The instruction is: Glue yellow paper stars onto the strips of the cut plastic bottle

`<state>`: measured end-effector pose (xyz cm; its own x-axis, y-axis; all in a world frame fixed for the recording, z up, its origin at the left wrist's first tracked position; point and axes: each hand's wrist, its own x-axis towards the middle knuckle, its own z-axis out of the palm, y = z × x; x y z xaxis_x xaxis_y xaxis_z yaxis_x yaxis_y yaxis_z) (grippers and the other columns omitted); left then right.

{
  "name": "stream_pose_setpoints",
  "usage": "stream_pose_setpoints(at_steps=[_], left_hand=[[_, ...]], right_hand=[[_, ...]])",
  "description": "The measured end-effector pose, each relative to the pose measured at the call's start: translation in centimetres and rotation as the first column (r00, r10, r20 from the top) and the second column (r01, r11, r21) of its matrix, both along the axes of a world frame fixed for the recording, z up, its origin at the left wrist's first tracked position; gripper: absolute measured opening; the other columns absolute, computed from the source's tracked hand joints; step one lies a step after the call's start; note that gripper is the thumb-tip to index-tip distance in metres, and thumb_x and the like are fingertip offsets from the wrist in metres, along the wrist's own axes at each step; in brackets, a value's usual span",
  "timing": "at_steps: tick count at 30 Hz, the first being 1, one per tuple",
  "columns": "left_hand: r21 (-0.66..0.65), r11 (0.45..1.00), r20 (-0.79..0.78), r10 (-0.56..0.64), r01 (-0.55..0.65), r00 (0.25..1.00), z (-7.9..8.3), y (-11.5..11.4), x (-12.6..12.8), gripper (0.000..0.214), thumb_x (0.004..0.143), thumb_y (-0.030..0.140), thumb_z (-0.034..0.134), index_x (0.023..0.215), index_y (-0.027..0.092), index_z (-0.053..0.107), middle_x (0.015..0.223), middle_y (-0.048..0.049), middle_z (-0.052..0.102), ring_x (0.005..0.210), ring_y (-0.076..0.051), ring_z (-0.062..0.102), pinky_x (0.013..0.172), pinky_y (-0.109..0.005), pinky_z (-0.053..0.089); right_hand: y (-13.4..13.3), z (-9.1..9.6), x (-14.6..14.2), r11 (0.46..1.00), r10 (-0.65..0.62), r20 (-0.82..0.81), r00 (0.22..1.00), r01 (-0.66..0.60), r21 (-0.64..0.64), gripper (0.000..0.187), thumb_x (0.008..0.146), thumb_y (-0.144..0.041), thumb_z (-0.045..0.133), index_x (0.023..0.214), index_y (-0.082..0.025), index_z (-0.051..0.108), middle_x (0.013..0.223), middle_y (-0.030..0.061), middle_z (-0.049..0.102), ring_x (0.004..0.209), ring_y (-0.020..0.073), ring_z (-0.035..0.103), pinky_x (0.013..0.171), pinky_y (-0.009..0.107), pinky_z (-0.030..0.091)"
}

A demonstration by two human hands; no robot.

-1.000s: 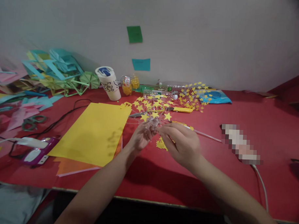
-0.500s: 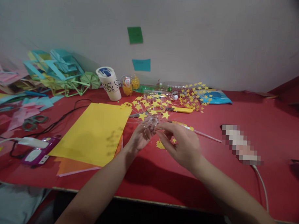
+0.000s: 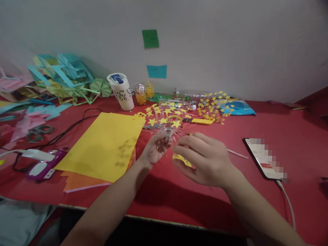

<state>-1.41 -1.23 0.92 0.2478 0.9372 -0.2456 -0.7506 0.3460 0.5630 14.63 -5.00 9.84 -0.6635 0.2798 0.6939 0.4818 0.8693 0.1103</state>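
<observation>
My left hand (image 3: 157, 147) is closed around the neck of a clear plastic bottle piece (image 3: 168, 132). Thin strips fan out from that piece, and yellow paper stars (image 3: 167, 111) sit on their tips. Just right of the neck is my right hand (image 3: 203, 158), its fingers bent and apart, with nothing visible in them. Loose yellow stars (image 3: 182, 159) lie on the red table, partly behind the right fingers. A similar star-tipped bottle piece (image 3: 214, 105) stands farther back on the right.
Yellow paper sheets (image 3: 104, 146) cover the table at left, beside scissors (image 3: 40, 133) and a purple power strip (image 3: 45, 165). A white cup (image 3: 122, 94), a yellow cutter (image 3: 201, 121) and a blue packet (image 3: 241, 108) lie farther back. A phone (image 3: 265, 159) rests right. Another person's hand shows far left.
My right hand has moved away from the bottle neck, right and slightly down, and its fingers have spread. The star-tipped piece has turned a little in my left hand.
</observation>
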Motion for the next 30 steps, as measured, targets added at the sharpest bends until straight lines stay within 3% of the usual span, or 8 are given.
stream_pose_setpoints(at_steps=[4,7,14,20,26,30], left_hand=[[-0.006,1.000,0.023,-0.003,0.003,1.000,-0.3,0.2,-0.1,0.008,0.074,0.020,0.065,0.076,0.013,0.062,0.066,0.0000,0.064,0.060,-0.008,0.059,0.063,-0.018,0.047],[0.018,1.000,0.033,0.004,-0.005,0.999,-0.3,0.2,-0.1,0.011,0.072,0.018,0.067,0.079,0.013,0.062,0.067,0.0005,0.064,0.060,-0.008,0.058,0.061,-0.018,0.046],[0.108,0.994,0.003,0.024,-0.024,1.000,-0.3,0.1,0.0,0.014,0.067,0.012,0.069,0.078,0.014,0.060,0.067,0.0014,0.062,0.059,-0.007,0.057,0.060,-0.018,0.045],[0.044,0.998,-0.006,0.051,-0.051,0.999,-0.6,0.4,-0.1,0.011,0.068,0.014,0.066,0.076,0.014,0.058,0.064,0.0012,0.063,0.060,-0.008,0.059,0.061,-0.018,0.047],[0.095,0.995,0.029,0.022,-0.025,0.999,-0.7,0.3,-0.1,0.013,0.068,0.015,0.064,0.080,0.015,0.059,0.074,0.0003,0.065,0.064,-0.010,0.060,0.061,-0.020,0.046],[0.064,0.996,0.035,0.057,-0.059,0.998,-0.4,0.2,0.1,0.018,0.064,0.010,0.066,0.080,0.016,0.060,0.070,0.0027,0.064,0.060,-0.007,0.058,0.059,-0.018,0.045]], right_hand=[[0.1,-0.7,-0.3,0.998,-0.050,0.064,0.997,0.047,0.046,0.022,0.088,-0.012,0.045,0.075,-0.017,0.061,0.072,0.0022,0.063,0.065,0.0124,0.052,0.059,0.025,0.042],[0.3,-1.1,-0.6,0.999,-0.047,0.071,0.996,0.046,0.010,0.026,0.090,-0.011,0.041,0.076,-0.016,0.061,0.074,0.0030,0.064,0.067,0.0125,0.053,0.060,0.025,0.043],[0.2,-1.0,-0.5,1.000,-0.006,0.022,1.000,0.007,-0.030,0.027,0.092,-0.011,0.036,0.087,-0.011,0.062,0.083,0.0076,0.068,0.073,0.0138,0.060,0.064,0.025,0.050],[0.1,-0.9,-0.5,0.994,-0.009,-0.010,1.000,0.008,-0.105,0.029,0.092,-0.008,0.032,0.092,-0.012,0.061,0.088,0.0076,0.069,0.080,0.0132,0.062,0.069,0.025,0.051],[0.1,-0.9,-0.9,0.998,-0.027,-0.050,0.998,0.024,-0.060,0.023,0.091,-0.010,0.039,0.089,-0.014,0.062,0.084,0.0056,0.069,0.074,0.0141,0.060,0.066,0.026,0.048],[0.1,-1.3,-1.2,0.979,-0.061,-0.083,0.995,0.043,-0.202,0.022,0.091,-0.011,0.039,0.095,-0.011,0.061,0.082,0.0083,0.066,0.076,0.0158,0.057,0.067,0.028,0.048]])
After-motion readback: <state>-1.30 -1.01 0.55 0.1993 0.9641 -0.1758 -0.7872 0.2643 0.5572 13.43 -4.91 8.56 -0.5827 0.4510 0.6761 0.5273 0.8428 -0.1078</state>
